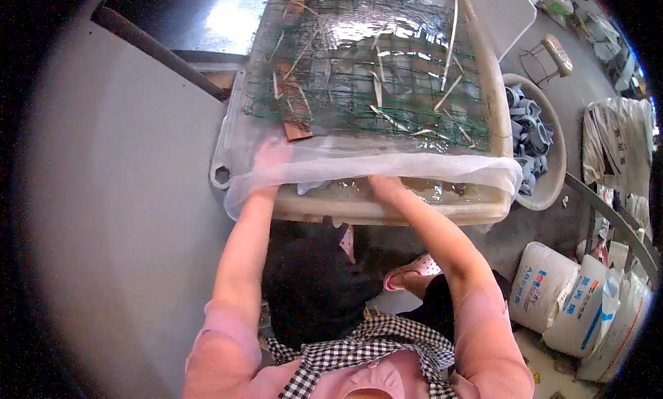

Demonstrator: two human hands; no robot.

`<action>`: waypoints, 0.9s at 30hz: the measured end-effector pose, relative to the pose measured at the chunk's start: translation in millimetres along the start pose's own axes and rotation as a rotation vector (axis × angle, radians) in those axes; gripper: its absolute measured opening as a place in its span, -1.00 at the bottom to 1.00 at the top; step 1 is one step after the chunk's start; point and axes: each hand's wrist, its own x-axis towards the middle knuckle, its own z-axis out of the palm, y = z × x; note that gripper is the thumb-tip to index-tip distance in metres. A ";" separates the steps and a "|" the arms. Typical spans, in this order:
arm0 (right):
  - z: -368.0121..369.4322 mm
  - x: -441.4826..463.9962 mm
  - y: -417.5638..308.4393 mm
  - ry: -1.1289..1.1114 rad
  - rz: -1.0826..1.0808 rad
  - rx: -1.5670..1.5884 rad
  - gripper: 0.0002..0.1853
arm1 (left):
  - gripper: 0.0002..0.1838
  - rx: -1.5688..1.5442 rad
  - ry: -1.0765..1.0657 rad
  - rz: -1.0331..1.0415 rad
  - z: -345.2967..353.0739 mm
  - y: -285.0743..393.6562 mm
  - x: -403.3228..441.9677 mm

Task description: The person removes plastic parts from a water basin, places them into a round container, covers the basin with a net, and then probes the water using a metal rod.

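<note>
Head view: left hand (273,157), right hand (385,186) tucked under sheet (449,165) at tub (407,212); fingers obscured, state can't be told; likely reach-in step, sheet clearance needed next.

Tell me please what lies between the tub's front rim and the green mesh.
In the head view, a sheer white cloth stretches across between the front rim and the green mesh, with the left hand and the right hand at it.

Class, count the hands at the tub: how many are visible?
2: the left hand, under sheer white fabric near the wooden strip; the right hand, at the fabric's near edge, fingers partly hidden.
</note>
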 end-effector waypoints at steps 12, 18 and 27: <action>21.3 -8.9 40.1 0.184 0.021 -0.113 -0.52 | -0.49 1.163 -0.146 -0.150 28.2 86.6 -72.2; 4.9 -47.1 43.6 0.098 0.194 -0.117 -0.45 | -0.64 1.054 0.109 -0.252 54.6 75.9 -67.9; -24.7 -124.7 125.6 0.067 0.574 -0.395 -0.26 | -0.67 1.211 0.054 -0.334 51.3 96.3 -67.7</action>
